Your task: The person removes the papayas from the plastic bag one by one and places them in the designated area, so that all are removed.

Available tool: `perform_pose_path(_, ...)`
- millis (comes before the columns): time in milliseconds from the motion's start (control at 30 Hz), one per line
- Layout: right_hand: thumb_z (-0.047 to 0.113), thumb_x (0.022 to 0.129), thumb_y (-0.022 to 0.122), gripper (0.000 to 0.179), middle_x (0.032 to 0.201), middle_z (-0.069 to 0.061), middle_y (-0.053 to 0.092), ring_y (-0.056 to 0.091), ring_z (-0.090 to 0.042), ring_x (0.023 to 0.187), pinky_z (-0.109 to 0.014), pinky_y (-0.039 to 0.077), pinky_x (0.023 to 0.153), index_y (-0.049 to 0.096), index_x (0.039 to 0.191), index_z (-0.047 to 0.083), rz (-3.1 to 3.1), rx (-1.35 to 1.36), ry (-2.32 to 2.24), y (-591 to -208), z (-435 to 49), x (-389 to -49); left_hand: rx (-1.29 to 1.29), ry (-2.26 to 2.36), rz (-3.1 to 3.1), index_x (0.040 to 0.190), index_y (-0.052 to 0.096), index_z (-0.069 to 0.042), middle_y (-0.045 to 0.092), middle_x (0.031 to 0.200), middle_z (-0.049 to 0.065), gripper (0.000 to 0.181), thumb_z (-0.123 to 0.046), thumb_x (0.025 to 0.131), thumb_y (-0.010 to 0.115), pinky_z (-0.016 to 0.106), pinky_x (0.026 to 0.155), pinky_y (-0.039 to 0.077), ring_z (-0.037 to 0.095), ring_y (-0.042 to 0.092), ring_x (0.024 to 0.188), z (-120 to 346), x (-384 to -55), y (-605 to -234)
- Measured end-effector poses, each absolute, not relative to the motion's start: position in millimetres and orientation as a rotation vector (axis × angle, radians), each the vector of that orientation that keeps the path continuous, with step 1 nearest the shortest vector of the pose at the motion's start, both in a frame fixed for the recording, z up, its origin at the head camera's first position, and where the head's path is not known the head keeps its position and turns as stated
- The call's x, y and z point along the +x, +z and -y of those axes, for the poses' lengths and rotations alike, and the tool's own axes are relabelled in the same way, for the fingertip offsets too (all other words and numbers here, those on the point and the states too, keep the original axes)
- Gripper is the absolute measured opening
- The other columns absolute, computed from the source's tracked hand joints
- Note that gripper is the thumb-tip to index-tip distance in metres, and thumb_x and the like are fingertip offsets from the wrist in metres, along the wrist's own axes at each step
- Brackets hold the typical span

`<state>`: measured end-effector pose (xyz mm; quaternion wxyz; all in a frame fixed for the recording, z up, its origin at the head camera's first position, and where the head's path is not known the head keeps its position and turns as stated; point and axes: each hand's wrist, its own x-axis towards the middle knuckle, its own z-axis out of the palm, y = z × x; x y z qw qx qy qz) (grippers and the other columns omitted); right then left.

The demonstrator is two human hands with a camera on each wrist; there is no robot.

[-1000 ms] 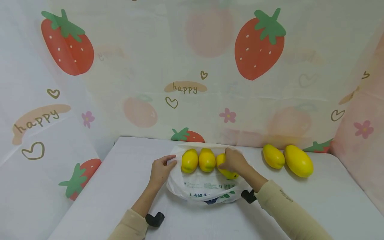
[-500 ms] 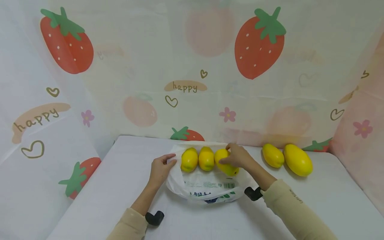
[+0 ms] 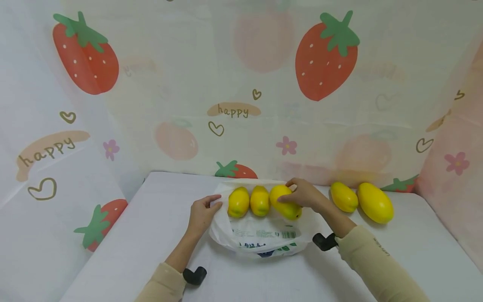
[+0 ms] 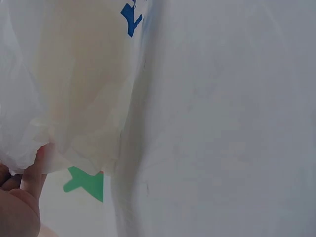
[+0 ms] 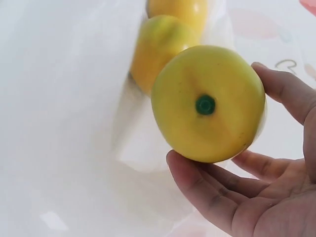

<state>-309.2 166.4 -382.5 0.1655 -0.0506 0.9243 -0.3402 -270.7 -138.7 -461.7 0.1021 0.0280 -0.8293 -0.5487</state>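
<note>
A white plastic bag (image 3: 264, 235) lies with its mouth spread in the head view, green and blue print on its front. My left hand (image 3: 201, 214) pinches the bag's left edge between thumb and fingers. Inside the mouth are two yellow mangoes (image 3: 238, 202) side by side. My right hand (image 3: 306, 195) grips a third yellow mango (image 3: 281, 195) at the right of the mouth, thumb and fingers on opposite sides. In the right wrist view, the held mango (image 5: 212, 123) shows a green stem spot, and the bagged mangoes (image 5: 160, 44) appear behind it.
Two more yellow mangoes (image 3: 344, 197) lie at the back right of the white-covered table (image 3: 158, 188). A strawberry-printed cloth (image 3: 188, 75) stands as a wall behind and at both sides. Dark wrist mounts (image 3: 195, 276) sit on both forearms.
The right hand has drawn back to the right and slightly up, with the mango in its grip tilting and lifting a little. The left hand stays at the bag's edge.
</note>
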Motion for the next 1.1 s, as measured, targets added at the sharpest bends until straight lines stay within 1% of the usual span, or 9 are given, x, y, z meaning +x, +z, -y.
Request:
perform_pose_path(133, 0.038, 0.080, 0.076, 0.072, 0.120, -0.022, 0.059, 0.061, -0.026, 0.092, -0.039, 0.057, 0.086, 0.047, 0.135, 0.002, -2.610, -0.144, -1.000, -380, -169, -309, 0.083, -1.624, 2.445, 0.114, 0.071, -0.002, 0.038, 0.064, 0.001, 0.028, -0.014, 0.089, 0.068, 0.017, 0.053, 0.028, 0.014, 0.038, 0.064, 138, -271, -462)
perform_pose_path(400, 0.039, 0.080, 0.077, 0.071, 0.121, -0.019, 0.059, 0.062, -0.025, 0.091, -0.038, 0.056, 0.088, 0.046, 0.135, 0.007, -2.566, -0.126, -1.068, -376, -173, -309, 0.073, -1.605, 2.441, 0.114, 0.071, -0.002, 0.040, 0.065, 0.000, 0.027, -0.013, 0.089, 0.068, 0.017, 0.054, 0.028, 0.012, 0.037, 0.064, 138, -272, -464)
perform_pose_path(733, 0.040, 0.081, 0.076, 0.071, 0.120, -0.019, 0.058, 0.062, -0.025, 0.092, -0.038, 0.055, 0.091, 0.045, 0.136, 0.006, -2.549, -0.147, -1.105, -375, -178, -309, 0.084, -1.599, 2.454, 0.114, 0.071, -0.003, 0.037, 0.063, 0.000, 0.027, -0.013, 0.089, 0.068, 0.017, 0.054, 0.027, 0.013, 0.037, 0.064, 138, -272, -463)
perform_pose_path(1100, 0.041, 0.082, 0.075, 0.073, 0.124, -0.022, 0.056, 0.060, -0.026, 0.096, -0.040, 0.054, 0.093, 0.045, 0.136, 0.004, -2.565, -0.192, -1.128, -374, -184, -310, 0.094, -1.603, 2.457, 0.115, 0.071, -0.003, 0.040, 0.066, 0.001, 0.027, -0.014, 0.090, 0.067, 0.017, 0.055, 0.029, 0.014, 0.039, 0.067, 138, -272, -464)
